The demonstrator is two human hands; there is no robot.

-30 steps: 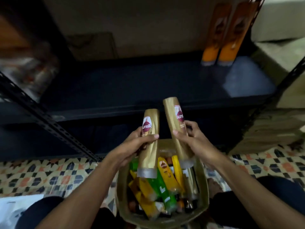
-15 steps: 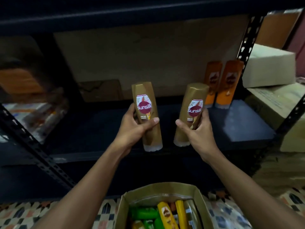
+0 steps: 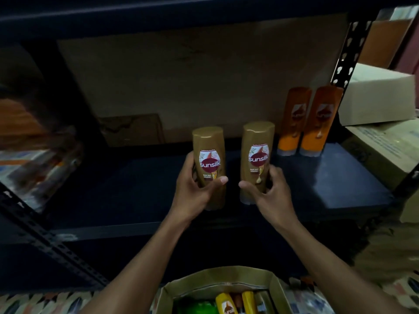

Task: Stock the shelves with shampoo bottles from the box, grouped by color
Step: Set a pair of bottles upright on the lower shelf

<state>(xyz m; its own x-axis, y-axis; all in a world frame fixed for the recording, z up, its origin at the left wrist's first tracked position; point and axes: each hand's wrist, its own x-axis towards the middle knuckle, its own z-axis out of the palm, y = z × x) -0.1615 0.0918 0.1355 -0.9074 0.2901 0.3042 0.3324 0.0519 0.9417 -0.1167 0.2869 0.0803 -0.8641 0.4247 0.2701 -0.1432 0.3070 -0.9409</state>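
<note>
Left hand: the left hand [image 3: 192, 191] is wrapped around a gold Sunsilk bottle [image 3: 209, 164], thumb across the front, and holds it upright.
Right hand: the right hand [image 3: 267, 191] grips a second gold Sunsilk bottle [image 3: 257, 157], also upright.
Gold bottles: they are side by side with a small gap, over the dark shelf [image 3: 340, 177]. I cannot tell if their bottoms touch it.
Orange bottles: two orange bottles [image 3: 310, 121] stand together at the back right of the shelf.
Box: the cardboard box [image 3: 226, 282] sits low down in front, with green and yellow bottles [image 3: 226, 304] inside.
Floor: a patterned floor [image 3: 34, 302] shows beside the box.
</note>
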